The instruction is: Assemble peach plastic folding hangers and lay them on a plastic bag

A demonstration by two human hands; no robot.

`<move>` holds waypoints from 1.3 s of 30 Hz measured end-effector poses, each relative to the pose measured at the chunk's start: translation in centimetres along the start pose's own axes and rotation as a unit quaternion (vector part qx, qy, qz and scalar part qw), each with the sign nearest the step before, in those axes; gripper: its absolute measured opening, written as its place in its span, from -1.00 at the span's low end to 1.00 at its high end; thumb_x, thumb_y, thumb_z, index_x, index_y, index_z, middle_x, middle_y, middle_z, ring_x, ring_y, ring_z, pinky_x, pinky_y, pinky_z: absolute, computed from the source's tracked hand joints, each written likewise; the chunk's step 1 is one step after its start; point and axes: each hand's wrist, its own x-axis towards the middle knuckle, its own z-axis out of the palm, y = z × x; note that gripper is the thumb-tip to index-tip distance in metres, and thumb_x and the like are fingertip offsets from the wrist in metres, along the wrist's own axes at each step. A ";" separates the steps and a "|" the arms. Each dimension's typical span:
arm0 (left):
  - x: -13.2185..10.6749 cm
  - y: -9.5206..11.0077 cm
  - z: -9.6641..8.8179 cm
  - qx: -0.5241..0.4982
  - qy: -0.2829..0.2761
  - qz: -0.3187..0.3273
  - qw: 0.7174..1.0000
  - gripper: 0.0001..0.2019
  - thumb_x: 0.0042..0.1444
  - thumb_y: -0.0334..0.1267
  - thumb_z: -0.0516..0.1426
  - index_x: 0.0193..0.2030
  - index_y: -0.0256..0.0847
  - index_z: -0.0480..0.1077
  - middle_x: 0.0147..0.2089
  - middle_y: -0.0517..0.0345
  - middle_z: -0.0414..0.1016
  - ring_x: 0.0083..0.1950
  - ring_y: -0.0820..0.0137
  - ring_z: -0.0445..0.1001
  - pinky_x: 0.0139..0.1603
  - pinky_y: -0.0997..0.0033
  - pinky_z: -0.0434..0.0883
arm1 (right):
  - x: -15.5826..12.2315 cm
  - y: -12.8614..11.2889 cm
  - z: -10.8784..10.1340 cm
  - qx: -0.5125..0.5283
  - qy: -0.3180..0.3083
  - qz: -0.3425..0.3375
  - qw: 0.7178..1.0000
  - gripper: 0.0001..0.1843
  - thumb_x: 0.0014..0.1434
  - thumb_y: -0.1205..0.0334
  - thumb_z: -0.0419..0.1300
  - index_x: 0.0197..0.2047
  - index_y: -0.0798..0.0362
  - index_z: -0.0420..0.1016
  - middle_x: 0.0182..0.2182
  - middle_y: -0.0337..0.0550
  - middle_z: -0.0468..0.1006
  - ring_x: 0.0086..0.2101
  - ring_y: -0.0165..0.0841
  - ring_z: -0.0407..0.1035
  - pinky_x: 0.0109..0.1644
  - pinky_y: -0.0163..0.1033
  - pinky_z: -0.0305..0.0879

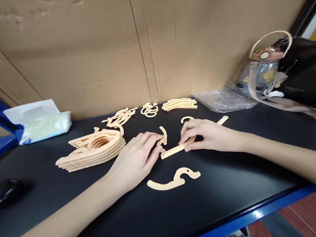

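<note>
So the long beige strip [172,151] runs slantwise through your right hand [189,142], its left end sticking out past the fingertips toward your left hand [160,143]. Your right thumb and fingers are pinched around it. Left thumb and index are nearly together on a small curved piece [164,134], tbh can't tell how firmly. Another hooked piece [165,185] lies on the black table [215,192], closer to you.

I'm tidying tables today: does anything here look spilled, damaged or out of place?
No spill shows. The left cardboard panel behind the table is dented near the top, not flat. At the back, a heap of beige pieces lies jumbled, unlike the neat stack at left.
</note>
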 end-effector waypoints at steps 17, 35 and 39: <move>0.0 -0.4 0.3 -0.018 -0.005 0.055 0.998 -0.61 0.15 -0.60 -0.14 0.00 -0.19 0.30 -0.01 0.12 0.41 -0.01 0.31 0.32 0.00 0.26 0.29 | 0.0 0.4 -0.4 -0.058 0.028 0.094 0.994 -0.69 0.22 0.06 0.18 -0.05 0.03 0.49 -0.12 -0.13 0.46 -0.10 -0.27 0.38 -0.08 -0.20 0.32; 0.0 -0.3 0.6 0.030 0.065 -0.091 0.993 -0.81 0.36 -0.30 -0.18 0.02 -0.11 0.17 -0.03 0.18 0.32 -0.32 0.40 0.46 -0.43 0.43 0.29 | -0.2 -2.7 0.3 -0.036 -0.021 -0.085 0.996 -0.67 0.31 0.26 0.09 0.13 -0.01 0.40 0.05 -0.13 0.46 0.02 -0.32 0.30 0.11 -0.14 0.19; 0.0 0.0 0.5 0.066 0.063 -0.045 0.995 -0.82 0.36 -0.31 -0.19 -0.07 -0.16 0.19 -0.13 0.17 0.35 -0.47 0.45 0.38 -0.54 0.46 0.22 | -0.5 -3.4 -0.1 -0.038 -0.013 -0.095 0.995 -0.75 0.20 0.07 0.23 -0.15 0.06 0.54 -0.18 -0.14 0.50 -0.17 -0.33 0.32 -0.04 -0.18 0.22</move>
